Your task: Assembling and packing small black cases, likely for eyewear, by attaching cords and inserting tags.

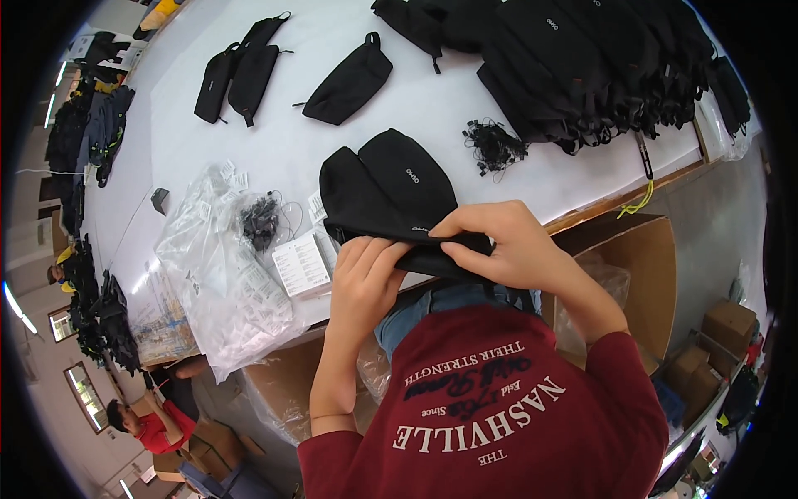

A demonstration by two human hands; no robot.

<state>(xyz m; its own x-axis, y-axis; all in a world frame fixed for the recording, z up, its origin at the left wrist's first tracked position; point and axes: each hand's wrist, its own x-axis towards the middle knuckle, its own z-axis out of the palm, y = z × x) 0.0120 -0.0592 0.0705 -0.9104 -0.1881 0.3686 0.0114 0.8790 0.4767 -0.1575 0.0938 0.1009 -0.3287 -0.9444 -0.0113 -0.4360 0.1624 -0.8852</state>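
Note:
Close to my body, at the near edge of the white table, both hands grip a black fabric pouch (pixel 432 261) with small light lettering. My left hand (pixel 366 270) has its fingers curled over the pouch's edge from the left. My right hand (pixel 497 243) pinches the same edge between thumb and fingers from the right. Just beyond my hands lie more black pouches (pixel 382 179), side by side and partly under the held one. What my left thumb touches is hidden.
A clear plastic bag (pixel 224 266) and a stack of white printed cards (pixel 302 264) lie at the left, beside tangled black cords (pixel 260 220). More black cords (pixel 494 146) sit right of centre, near a large pouch pile (pixel 582 71). Open cardboard boxes (pixel 636 279) stand below the table edge (pixel 611 193).

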